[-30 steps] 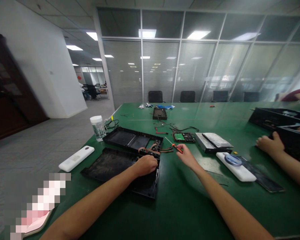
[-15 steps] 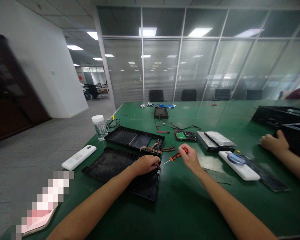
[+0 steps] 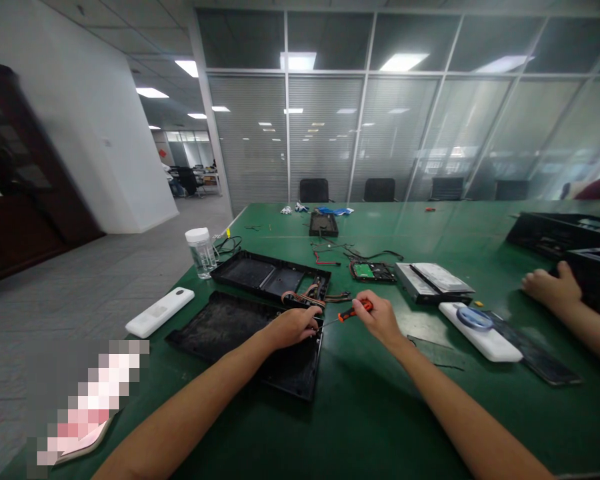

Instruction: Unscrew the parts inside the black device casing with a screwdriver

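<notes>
My right hand (image 3: 379,318) is wrapped round the handle of an orange and black screwdriver (image 3: 355,311). Its shaft points left, and the tip reaches the fingers of my left hand (image 3: 296,327). Those fingers are bent together at the right edge of a black, dusty cover panel (image 3: 220,327); whatever they pinch is too small to make out. Just behind the panel lies a black casing (image 3: 250,275) with a cut-out, and a bundle of coloured wires (image 3: 305,297) comes out of its right end.
Right of my hands are a drive with a green circuit board (image 3: 365,271), a silver and black box (image 3: 433,283) and a white device (image 3: 480,331). A clear jar (image 3: 201,253) and a white device (image 3: 160,312) stand left. Another person's hand (image 3: 553,290) touches a black case (image 3: 593,287).
The screwdriver has tilted flatter, and its tip has risen slightly toward my left fingers. My left fingers have shifted a little at the panel's edge.
</notes>
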`<action>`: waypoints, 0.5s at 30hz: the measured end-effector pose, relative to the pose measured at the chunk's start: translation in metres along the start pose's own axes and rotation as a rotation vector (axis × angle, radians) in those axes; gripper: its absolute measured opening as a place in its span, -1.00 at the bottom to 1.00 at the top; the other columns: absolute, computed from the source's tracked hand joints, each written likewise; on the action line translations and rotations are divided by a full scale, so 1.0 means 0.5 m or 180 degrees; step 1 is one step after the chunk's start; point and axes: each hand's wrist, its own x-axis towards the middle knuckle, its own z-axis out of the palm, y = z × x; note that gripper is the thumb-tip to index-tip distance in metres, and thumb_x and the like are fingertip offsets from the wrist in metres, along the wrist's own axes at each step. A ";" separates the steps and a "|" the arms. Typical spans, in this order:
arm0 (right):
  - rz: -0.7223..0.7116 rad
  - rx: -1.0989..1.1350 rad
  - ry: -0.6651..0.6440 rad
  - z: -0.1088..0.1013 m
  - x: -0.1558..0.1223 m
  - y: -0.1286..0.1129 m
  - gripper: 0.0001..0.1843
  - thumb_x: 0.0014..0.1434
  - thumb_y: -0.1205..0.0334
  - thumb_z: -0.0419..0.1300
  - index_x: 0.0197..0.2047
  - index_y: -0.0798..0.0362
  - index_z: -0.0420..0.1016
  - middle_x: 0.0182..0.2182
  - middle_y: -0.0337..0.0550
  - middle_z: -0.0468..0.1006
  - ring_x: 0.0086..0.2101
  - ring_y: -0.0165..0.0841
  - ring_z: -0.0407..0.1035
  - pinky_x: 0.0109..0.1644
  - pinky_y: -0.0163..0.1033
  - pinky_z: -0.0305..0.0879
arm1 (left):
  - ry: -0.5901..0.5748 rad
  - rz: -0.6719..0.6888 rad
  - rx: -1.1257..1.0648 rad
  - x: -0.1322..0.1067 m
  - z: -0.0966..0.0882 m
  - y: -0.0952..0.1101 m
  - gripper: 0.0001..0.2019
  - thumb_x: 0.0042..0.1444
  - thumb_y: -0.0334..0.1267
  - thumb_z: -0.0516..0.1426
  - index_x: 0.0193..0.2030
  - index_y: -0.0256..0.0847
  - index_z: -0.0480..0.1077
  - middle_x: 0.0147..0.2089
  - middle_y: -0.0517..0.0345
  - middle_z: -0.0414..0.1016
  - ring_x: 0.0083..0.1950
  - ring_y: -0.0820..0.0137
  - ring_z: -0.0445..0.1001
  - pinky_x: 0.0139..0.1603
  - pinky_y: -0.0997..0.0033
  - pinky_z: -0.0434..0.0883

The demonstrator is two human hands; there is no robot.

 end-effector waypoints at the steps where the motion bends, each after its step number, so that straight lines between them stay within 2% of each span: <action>1: -0.0044 -0.0053 0.0006 -0.001 0.000 0.000 -0.72 0.13 0.04 -0.02 -0.45 0.03 0.33 -0.60 -0.25 0.35 -0.56 -0.42 0.22 -0.42 -0.33 0.09 | 0.0005 -0.0009 0.0001 0.000 0.000 0.000 -0.56 0.08 -0.39 0.10 0.08 -0.24 0.05 -0.17 0.09 0.48 -0.06 0.35 0.40 -0.05 0.40 0.26; 7: -0.0451 -0.0469 -0.0098 -0.017 0.012 -0.025 -0.71 0.16 0.06 -0.03 -0.42 0.05 0.37 -0.58 -0.20 0.42 -0.52 -0.40 0.30 -0.39 -0.34 0.08 | 0.0044 -0.0016 -0.0006 0.000 0.002 0.000 -0.53 0.07 -0.40 0.11 0.09 -0.25 0.03 -0.17 0.09 0.47 -0.06 0.35 0.41 -0.06 0.40 0.26; 10: -0.0667 -0.0984 -0.0489 -0.036 0.033 -0.073 -0.65 0.16 -0.02 -0.03 -0.42 0.05 0.40 -0.57 -0.15 0.46 -0.52 -0.37 0.32 -0.42 -0.32 0.03 | 0.0039 0.0000 0.0000 0.000 0.002 0.000 -0.53 0.06 -0.39 0.11 0.09 -0.25 0.03 -0.17 0.08 0.47 -0.04 0.34 0.39 -0.04 0.40 0.25; 13: -0.0694 -0.1482 -0.0941 -0.056 0.058 -0.139 -0.56 0.15 -0.11 -0.05 -0.46 0.06 0.39 -0.59 -0.08 0.46 -0.54 -0.34 0.33 -0.45 -0.30 -0.03 | 0.0045 -0.0023 0.0015 0.000 0.001 0.001 -0.53 0.05 -0.38 0.12 0.08 -0.25 0.03 -0.17 0.08 0.46 -0.04 0.33 0.39 -0.06 0.39 0.26; 15: -0.0715 -0.1532 -0.1215 -0.063 0.072 -0.179 -0.59 0.18 -0.07 -0.08 -0.38 0.06 0.39 -0.56 -0.07 0.48 -0.53 -0.33 0.34 -0.46 -0.30 -0.04 | 0.0064 -0.0056 0.0030 -0.001 0.000 0.001 -0.56 0.05 -0.38 0.13 0.04 -0.25 0.05 -0.18 0.08 0.46 -0.05 0.31 0.40 -0.08 0.38 0.27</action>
